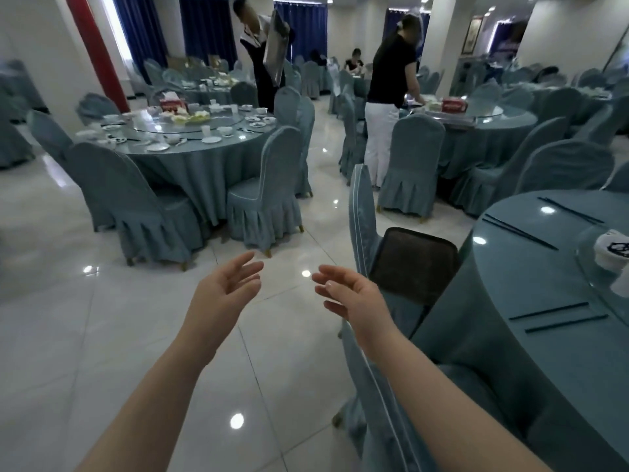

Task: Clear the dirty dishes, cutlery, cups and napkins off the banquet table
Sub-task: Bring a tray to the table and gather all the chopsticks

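Observation:
My left hand [228, 287] and my right hand [347, 294] are both stretched out over the tiled floor, palms facing each other, fingers relaxed, holding nothing. At my right stands a round banquet table [531, 287] in blue cloth with several black chopsticks [520, 231] and a white patterned bowl [612, 250] on its glass turntable. Farther off at the left, another round table [190, 155] carries many dirty plates, bowls, cups [205, 131] and a red tissue box [173, 104].
Blue-covered chairs [265, 195] ring every table; one bare dark chair back [413, 264] stands just right of my right hand. Two people work at tables beyond, one holding a tray [275, 52]. Glossy floor lies between the tables.

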`<state>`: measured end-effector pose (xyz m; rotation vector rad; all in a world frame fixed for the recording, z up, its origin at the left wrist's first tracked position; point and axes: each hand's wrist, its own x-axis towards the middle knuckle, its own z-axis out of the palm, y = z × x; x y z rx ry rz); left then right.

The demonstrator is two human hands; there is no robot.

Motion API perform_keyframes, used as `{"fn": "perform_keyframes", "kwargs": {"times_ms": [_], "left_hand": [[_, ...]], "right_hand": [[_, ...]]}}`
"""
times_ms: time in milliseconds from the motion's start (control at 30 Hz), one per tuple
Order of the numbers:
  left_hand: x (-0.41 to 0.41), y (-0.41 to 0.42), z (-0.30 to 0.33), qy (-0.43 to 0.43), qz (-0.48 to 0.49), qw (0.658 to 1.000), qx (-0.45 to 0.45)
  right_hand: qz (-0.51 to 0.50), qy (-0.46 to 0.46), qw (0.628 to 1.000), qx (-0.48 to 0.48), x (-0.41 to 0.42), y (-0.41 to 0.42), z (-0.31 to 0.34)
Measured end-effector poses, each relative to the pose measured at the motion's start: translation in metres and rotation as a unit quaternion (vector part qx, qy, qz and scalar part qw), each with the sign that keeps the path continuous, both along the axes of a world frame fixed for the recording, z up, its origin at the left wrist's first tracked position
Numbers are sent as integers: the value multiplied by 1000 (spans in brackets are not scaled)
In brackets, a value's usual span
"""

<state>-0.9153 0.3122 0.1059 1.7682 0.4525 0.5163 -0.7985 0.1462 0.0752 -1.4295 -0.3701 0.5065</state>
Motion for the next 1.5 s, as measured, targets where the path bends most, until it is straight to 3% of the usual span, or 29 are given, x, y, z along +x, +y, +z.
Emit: {"fn": "perform_keyframes", "kwargs": {"times_ms": [267, 500, 1133, 1300, 1500], "left_hand": [[22, 44, 8, -20, -18, 1000, 0], [108, 107, -2, -16, -51, 998, -12], [547, 346, -19, -11, -193, 979, -55], [670, 399, -21, -6, -256, 964, -74], [822, 402, -13, 4, -341, 928, -149]], "right_hand": [[-27, -29, 999, 7, 38, 36, 17], [-62, -12, 998, 15, 124, 84, -3], [-209, 13, 978, 16, 506, 264, -25], [-304, 20, 952, 27, 581, 309, -22], [-426, 15, 905, 5, 660, 301, -20]]}}
